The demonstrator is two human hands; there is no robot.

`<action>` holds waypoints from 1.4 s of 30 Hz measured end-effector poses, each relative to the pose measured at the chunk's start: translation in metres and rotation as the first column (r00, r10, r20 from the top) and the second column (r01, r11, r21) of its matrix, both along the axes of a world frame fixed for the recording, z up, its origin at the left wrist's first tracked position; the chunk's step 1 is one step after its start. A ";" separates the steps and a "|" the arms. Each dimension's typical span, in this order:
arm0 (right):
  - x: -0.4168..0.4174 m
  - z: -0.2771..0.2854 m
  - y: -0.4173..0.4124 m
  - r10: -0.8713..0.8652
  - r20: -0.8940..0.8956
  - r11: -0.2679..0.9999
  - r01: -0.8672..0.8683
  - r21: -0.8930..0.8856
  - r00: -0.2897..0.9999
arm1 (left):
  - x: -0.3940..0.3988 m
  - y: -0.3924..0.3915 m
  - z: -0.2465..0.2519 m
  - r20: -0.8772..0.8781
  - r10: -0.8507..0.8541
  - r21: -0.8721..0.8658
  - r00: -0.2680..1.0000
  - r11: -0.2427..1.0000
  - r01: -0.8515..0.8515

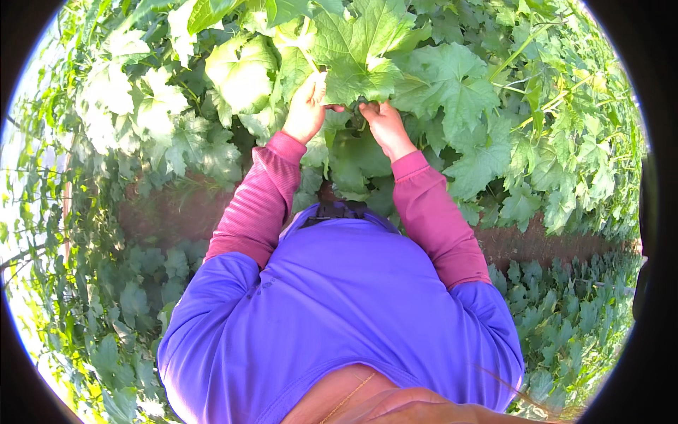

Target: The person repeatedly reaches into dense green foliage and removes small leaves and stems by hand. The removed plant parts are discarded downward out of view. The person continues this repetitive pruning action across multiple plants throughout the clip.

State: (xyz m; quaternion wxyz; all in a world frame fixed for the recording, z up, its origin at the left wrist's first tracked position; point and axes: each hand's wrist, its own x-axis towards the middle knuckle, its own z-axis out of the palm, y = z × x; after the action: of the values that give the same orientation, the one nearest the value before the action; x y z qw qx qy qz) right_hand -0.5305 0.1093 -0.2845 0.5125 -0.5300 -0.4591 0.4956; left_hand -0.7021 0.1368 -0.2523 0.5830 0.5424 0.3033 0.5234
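My left hand point(307, 108) is raised among the lobed leaves of a climbing plant. Its upper fingers close around the lower end of a pale green stem point(306, 55), while its thumb points across to the right. A broad sunlit leaf point(360, 50) hangs just above and between both hands. At that leaf's lower edge is my right hand point(385, 126), its fingertips bent inward close to the left thumb. What those fingertips touch is partly hidden by the leaf and shadow. Beneath the hands hangs a darker, shaded leaf point(360, 159).
Dense foliage point(461, 87) spreads to both sides in front of me. Brown soil point(169, 209) runs between this row and low leafy plants point(567, 297) behind me. Thin vines on netting or wire point(37, 212) stand at the far left. A black waist strap point(339, 210) crosses my front.
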 end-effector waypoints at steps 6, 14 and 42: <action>-0.002 0.008 0.000 0.117 0.125 0.989 -0.105 -0.101 0.985 | -0.016 -0.011 0.015 -0.037 -0.097 -0.010 0.995 0.995 0.097; 0.012 0.109 -0.060 0.099 0.158 0.906 -0.154 0.395 0.983 | 0.011 -0.017 0.017 -0.198 0.097 0.142 0.975 0.987 -0.070; 0.115 0.169 -0.085 0.290 -0.185 0.956 -0.293 0.010 0.939 | 0.049 -0.094 0.217 -0.025 -0.722 0.162 0.691 0.679 0.716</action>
State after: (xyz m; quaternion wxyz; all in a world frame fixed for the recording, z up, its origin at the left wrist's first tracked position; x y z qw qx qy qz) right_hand -0.4152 0.0246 -0.1158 0.4693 -0.4124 -0.4785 0.6169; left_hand -0.6531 0.0431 -0.0351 0.7025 0.6517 0.0115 0.2858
